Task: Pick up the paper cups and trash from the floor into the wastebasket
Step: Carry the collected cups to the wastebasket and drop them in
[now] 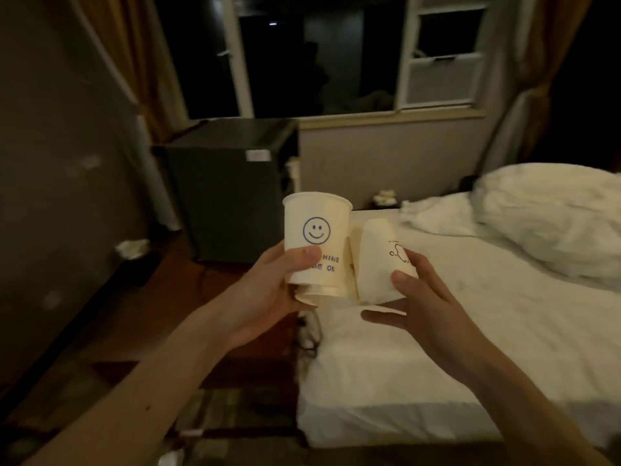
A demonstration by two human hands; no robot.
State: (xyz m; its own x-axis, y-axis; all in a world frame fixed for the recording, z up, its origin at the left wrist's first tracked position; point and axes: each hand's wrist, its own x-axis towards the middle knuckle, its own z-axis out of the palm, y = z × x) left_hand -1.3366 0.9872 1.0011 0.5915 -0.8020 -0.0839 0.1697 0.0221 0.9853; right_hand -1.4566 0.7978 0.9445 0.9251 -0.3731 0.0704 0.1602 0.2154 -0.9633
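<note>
My left hand (pixel 265 297) grips an upright white paper cup with a blue smiley face (pixel 316 237); a second cup's rim (pixel 317 294) shows under it in the same hand. My right hand (pixel 423 304) holds another white paper cup (pixel 379 264), upside down and tilted, with a small drawing on its side. The two cups sit side by side at chest height, almost touching, over the edge of the bed. A crumpled white piece of trash (pixel 132 247) lies on the floor by the left wall. No wastebasket is visible.
A bed with a white sheet (pixel 437 381) and a bunched duvet (pixel 551 216) fills the right side. A dark mini fridge (pixel 228 193) stands under the window. Brown wooden floor (pixel 151 314) runs between the left wall and the bed; small scraps lie at the bottom edge.
</note>
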